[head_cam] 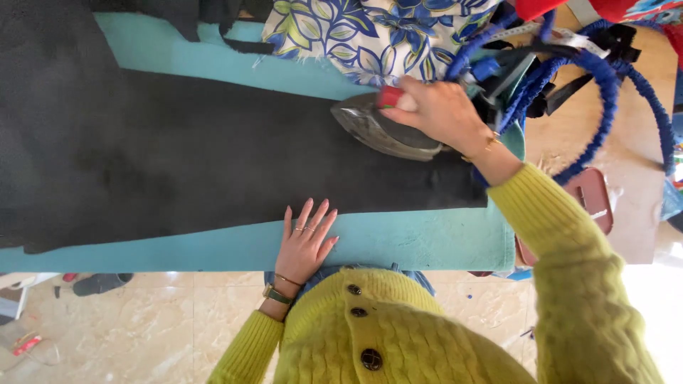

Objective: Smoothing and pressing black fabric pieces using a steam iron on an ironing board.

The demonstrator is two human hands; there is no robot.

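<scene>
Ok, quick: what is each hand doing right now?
Left hand: open, flat on the black fabric, holding nothing.
Right hand: closed around the handle of the iron.

Iron handle (398, 99) hidden under right hand (441, 114) — black cloth (178, 156) cut off left.

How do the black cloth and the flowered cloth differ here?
The black cloth is plain and spread flat under the iron; the flowered cloth is blue-and-white printed, bunched at the far edge, with no iron on it. Both lie on the turquoise board.
</scene>
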